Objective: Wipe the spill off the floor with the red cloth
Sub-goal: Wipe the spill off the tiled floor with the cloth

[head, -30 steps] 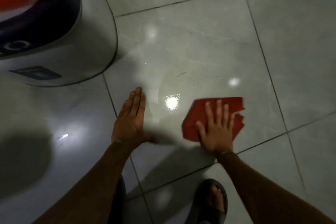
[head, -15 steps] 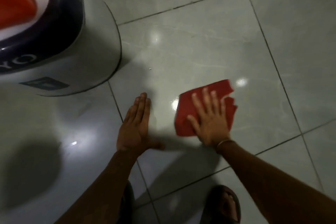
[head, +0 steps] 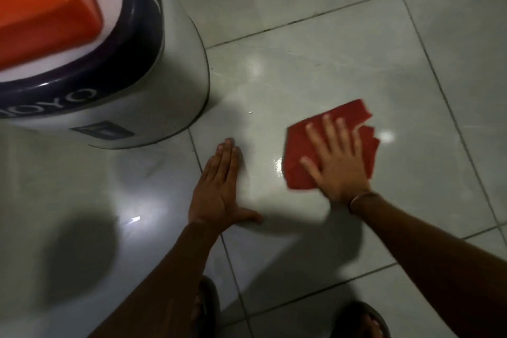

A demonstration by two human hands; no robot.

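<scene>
A folded red cloth (head: 299,145) lies flat on the glossy grey floor tile (head: 315,77). My right hand (head: 336,159) presses down on it, palm flat and fingers spread, covering most of its middle. A wet, shiny patch (head: 277,166) glints on the tile just left of the cloth. My left hand (head: 219,186) rests flat on the floor to the left of that patch, fingers together and thumb out, holding nothing.
A large white bin with a dark band and an orange lid (head: 90,63) stands at the upper left, close to my left hand. My two sandalled feet (head: 362,321) show at the bottom edge. Dark grout lines cross the floor.
My right hand has slid the red cloth away from me, up the tile. The view has shifted, bringing the bin closer. My left hand stays planted on the floor.
</scene>
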